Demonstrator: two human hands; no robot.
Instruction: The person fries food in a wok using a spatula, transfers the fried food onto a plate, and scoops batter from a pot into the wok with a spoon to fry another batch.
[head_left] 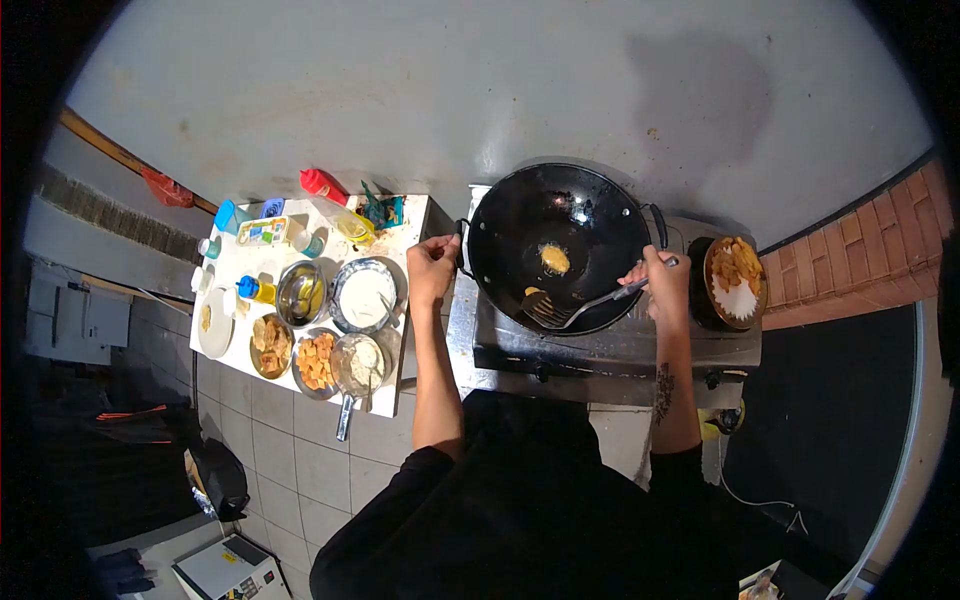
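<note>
Grey wall [380, 110] bkgd, L grip [433, 268] pinching wok handle [464, 266], R grip [661, 282] clenched round spatula [602, 299]

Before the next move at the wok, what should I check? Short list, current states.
1. Left hand steadying the wok: ok, fingers at its left handle.
2. Right hand on the spatula: ok, gripping its handle.
3. Spatula under the larger fried piece: not ok, its slotted head lies apart from it, nearer the person.
4. Larger piece browned underneath: cannot tell, only the golden upper side shows.
5. Flame under the wok: cannot tell, hidden from this view.
6. Bowl within reach: looks ok, just right of the wok, already holding fried pieces.
</note>
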